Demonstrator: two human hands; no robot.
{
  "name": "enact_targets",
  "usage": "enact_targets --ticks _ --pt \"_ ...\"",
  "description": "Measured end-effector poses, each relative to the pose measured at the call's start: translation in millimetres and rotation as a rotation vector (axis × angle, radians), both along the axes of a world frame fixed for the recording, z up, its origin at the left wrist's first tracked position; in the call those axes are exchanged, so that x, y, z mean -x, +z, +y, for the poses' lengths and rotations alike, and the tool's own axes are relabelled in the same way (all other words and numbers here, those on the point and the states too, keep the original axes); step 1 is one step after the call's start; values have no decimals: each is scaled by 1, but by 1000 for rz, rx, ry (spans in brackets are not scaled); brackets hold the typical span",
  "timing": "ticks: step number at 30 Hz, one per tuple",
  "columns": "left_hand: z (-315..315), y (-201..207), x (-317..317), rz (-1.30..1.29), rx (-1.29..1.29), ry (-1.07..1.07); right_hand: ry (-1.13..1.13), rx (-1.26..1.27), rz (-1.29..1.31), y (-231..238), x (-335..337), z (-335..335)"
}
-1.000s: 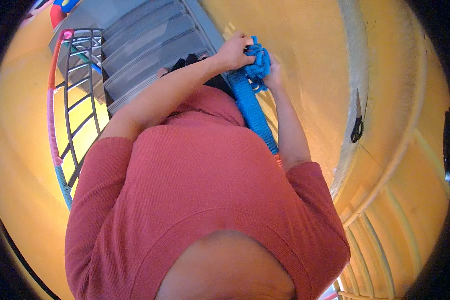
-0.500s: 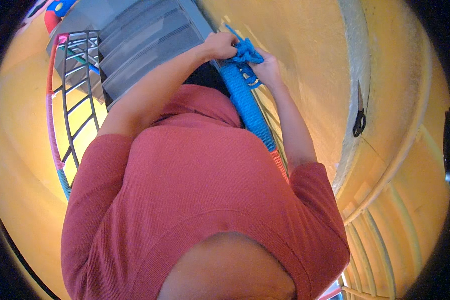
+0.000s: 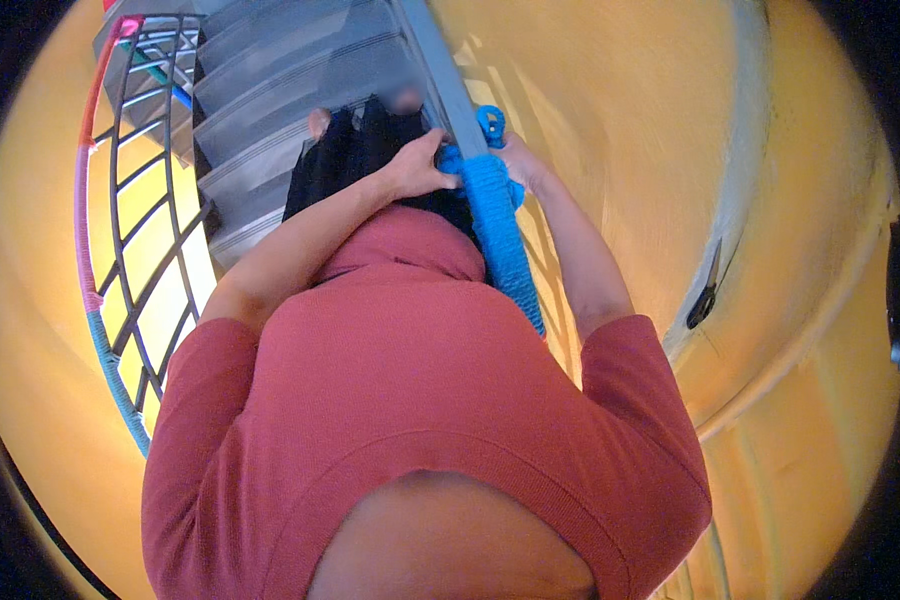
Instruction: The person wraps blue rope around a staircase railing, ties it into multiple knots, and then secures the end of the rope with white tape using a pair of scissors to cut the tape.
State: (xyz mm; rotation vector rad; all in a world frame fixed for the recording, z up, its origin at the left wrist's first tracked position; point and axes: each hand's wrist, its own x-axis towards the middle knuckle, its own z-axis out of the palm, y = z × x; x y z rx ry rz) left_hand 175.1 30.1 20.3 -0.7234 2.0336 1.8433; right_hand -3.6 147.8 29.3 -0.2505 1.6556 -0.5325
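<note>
We see left hand (image 3: 422,167) pinching blue cord (image 3: 452,158) at left edge of grey handrail (image 3: 440,75), right hand (image 3: 523,166) along right edge, grip we can't tell, grey stairs (image 3: 290,80) left, scissors (image 3: 704,303), yellow wall (image 3: 620,150) right.

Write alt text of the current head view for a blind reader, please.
A bare left hand and right hand handle blue cord on opposite sides of a grey rail partly wrapped in it. Steps lie to the left, scissors to the right.
</note>
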Motion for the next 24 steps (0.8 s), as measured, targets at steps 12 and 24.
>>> enact_targets --ticks 12,24 --pt "35 -10 6 151 -8 277 11 -42 -283 -27 -14 8" --pt "37 -7 -6 417 199 250 -266 -43 -540 -73 -28 6"
